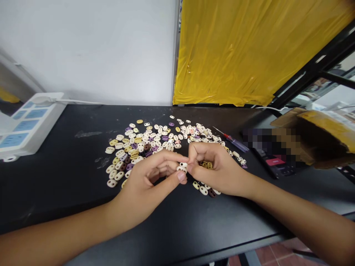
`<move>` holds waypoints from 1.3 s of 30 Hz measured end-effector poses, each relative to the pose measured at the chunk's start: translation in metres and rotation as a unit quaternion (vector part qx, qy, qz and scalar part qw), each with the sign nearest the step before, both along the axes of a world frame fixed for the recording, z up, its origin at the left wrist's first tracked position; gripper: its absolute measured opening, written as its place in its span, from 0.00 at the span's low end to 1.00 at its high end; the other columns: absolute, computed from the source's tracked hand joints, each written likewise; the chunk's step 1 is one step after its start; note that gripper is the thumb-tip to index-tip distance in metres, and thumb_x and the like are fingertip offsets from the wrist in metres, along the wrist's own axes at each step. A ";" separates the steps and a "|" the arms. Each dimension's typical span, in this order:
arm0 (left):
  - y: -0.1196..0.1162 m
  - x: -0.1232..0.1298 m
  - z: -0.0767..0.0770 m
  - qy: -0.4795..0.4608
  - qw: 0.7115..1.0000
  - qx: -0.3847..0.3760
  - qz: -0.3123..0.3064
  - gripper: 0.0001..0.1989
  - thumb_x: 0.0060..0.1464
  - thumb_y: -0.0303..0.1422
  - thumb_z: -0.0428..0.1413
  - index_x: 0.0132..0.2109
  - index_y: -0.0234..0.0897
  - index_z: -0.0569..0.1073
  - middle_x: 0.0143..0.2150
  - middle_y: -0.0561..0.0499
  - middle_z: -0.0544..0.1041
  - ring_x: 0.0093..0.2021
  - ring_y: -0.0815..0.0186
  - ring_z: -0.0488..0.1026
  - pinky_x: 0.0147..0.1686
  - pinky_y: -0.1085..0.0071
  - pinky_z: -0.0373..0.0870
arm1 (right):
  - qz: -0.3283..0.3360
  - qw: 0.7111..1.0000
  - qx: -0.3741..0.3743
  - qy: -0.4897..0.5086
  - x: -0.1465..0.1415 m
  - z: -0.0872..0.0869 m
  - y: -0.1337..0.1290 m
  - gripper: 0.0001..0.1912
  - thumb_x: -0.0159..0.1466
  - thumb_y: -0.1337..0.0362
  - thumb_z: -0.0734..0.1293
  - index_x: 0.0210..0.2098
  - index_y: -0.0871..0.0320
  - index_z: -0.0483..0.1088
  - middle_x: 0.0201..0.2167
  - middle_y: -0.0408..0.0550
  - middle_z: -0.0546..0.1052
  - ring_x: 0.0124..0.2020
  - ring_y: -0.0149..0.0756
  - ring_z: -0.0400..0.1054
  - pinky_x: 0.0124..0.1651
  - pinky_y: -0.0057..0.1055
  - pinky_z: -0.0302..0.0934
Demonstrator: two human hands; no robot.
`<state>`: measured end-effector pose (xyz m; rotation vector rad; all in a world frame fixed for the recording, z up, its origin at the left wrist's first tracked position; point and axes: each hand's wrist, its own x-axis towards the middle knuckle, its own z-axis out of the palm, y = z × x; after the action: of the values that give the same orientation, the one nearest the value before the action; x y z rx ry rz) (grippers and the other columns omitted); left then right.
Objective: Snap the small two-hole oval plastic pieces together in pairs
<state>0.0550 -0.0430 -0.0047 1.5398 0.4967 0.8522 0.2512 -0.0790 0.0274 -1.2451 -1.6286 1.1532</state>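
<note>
Between my two hands is a small white two-holed piece point(182, 168). My left hand point(155, 181) pinches it between thumb and fingers. From the right, my right hand point(213, 168) touches it with thumb and forefinger pressed together at its edge. Beyond and around both hands, many small oval pieces point(119, 145) with holes lie spread on the black table point(69, 166); they are white, yellow, purple and brown. Some of them are hidden under my hands.
A screwdriver point(235, 142) with a red and purple handle lies right of the pieces. Beside it are a dark phone-like device point(285, 168), partly blurred out, and an open cardboard box point(327, 136). A white power strip point(33, 125) stands at the left.
</note>
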 end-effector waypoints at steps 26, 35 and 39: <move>-0.004 -0.001 0.005 0.042 0.998 0.028 0.033 0.03 0.63 0.28 0.60 0.43 0.37 0.78 0.31 0.54 0.81 0.34 0.74 0.79 0.37 0.83 0.75 | 0.081 0.991 -0.094 0.051 0.014 0.000 0.008 0.13 0.58 0.61 0.77 0.28 0.61 0.72 0.19 0.39 0.71 0.18 0.22 0.56 0.20 0.21 0.47; -0.007 -0.001 0.000 0.037 0.997 0.066 0.023 0.07 0.62 0.26 0.60 0.46 0.41 0.79 0.34 0.54 0.82 0.34 0.71 0.80 0.37 0.78 0.77 | 0.199 0.935 -0.215 0.202 0.024 -0.015 0.024 0.10 0.60 0.65 0.77 0.29 0.63 0.74 0.21 0.39 0.76 0.16 0.19 0.62 0.20 0.17 0.57; -0.007 -0.002 0.000 0.045 0.996 0.070 0.026 0.07 0.62 0.26 0.60 0.45 0.42 0.79 0.34 0.54 0.82 0.34 0.69 0.81 0.37 0.77 0.77 | 0.201 0.933 -0.217 0.206 0.025 -0.016 0.024 0.08 0.59 0.67 0.77 0.30 0.63 0.75 0.22 0.39 0.77 0.18 0.19 0.63 0.21 0.16 0.58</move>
<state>0.0528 -0.0503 -0.0047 1.7053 0.5542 0.8762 0.2764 -0.0549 0.0115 -0.8469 -1.3773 1.9674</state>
